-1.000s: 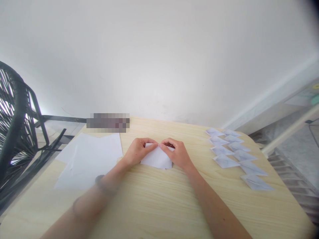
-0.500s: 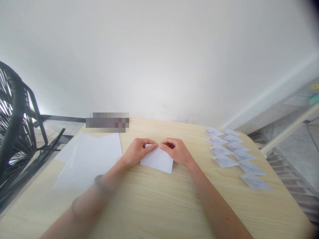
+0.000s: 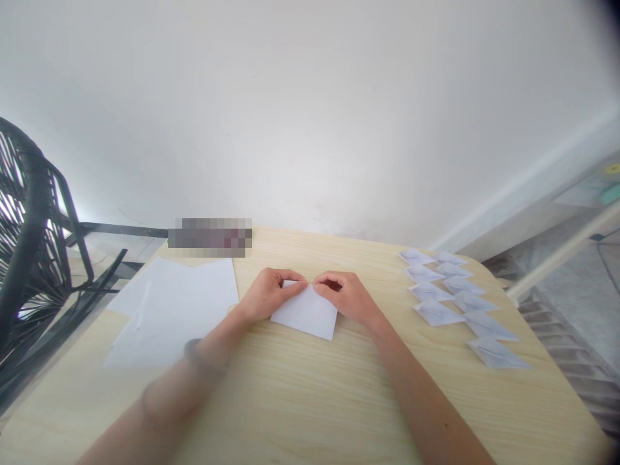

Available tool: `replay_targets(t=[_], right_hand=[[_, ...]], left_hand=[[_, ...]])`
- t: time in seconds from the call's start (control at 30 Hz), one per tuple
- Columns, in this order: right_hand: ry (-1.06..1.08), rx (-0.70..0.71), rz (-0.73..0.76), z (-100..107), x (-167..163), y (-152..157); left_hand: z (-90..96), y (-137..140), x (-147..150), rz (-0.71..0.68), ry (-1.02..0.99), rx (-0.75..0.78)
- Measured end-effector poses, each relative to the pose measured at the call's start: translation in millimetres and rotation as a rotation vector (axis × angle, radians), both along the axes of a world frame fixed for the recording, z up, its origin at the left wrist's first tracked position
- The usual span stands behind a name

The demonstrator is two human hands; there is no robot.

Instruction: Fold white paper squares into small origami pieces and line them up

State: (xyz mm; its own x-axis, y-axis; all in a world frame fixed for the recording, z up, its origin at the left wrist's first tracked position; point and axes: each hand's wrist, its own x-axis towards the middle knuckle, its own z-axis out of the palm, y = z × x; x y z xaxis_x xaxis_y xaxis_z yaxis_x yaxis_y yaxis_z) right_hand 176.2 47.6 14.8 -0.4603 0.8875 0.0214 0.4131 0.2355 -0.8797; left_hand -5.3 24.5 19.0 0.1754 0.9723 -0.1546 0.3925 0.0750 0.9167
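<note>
A small white sheet of paper (image 3: pixel 306 316) lies tilted on the table in front of me, its far edge between my hands. My left hand (image 3: pixel 271 296) pinches that far edge with thumb and fingertips. From the other side my right hand (image 3: pixel 345 298) grips the same edge, thumb close to the left thumb. The fingertips behind the paper are partly hidden. To the right sit several folded paper pieces (image 3: pixel 438 312), pointed at their ends, in two slanting rows.
Larger white paper sheets (image 3: pixel 179 310) lie overlapping at the left, partly under my left forearm. A blurred-out object (image 3: pixel 209 237) rests at the table's (image 3: pixel 310 400) back left. A black woven chair (image 3: pixel 33 194) stands at the left; a white wall (image 3: pixel 310 129) rises behind.
My right hand has shifted very slightly right along the far edge, so the thumbs are a little farther apart. The rest looks the same.
</note>
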Motion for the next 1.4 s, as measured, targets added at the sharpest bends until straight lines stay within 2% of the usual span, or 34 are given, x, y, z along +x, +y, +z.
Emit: replay_targets(t=[0.3, 0.53, 0.67, 0.73, 0.9, 1.07, 1.27, 1.4], right_hand=[[-0.026, 0.037, 0.103, 1.0, 16.8, 10.3], [0.081, -0.073, 0.127, -3.0, 25.3, 11.8], [0.229, -0.115, 0.072, -4.3, 27.0, 10.9], [0.25, -0.092, 0.03, -4.0, 24.0, 9.1], [0.147, 0.06, -0.086, -3.9, 9.4, 3.8], [0.02, 0.145, -0.03, -8.6, 3.2, 1.4], [0.04, 0.156, -0.001, -8.9, 6.7, 0.8], [0.045, 0.184, 0.025, -9.3, 5.9, 0.3]], left_hand=[[0.5, 1.5, -3.3, 0.058, -0.153, -0.095], [1.5, 3.3, -7.6, 0.101, -0.273, -0.181], [-0.1, 5.5, -12.2, 0.171, -0.296, -0.188], [0.2, 6.1, -13.6, 0.171, -0.269, -0.172], [1.7, 4.8, -9.4, 0.093, -0.161, -0.076], [1.1, 1.2, -2.9, 0.055, -0.164, 0.001], [7.7, -1.8, -2.4, -0.036, -0.2, -0.058], [5.1, -0.6, -1.0, -0.024, -0.128, -0.039]])
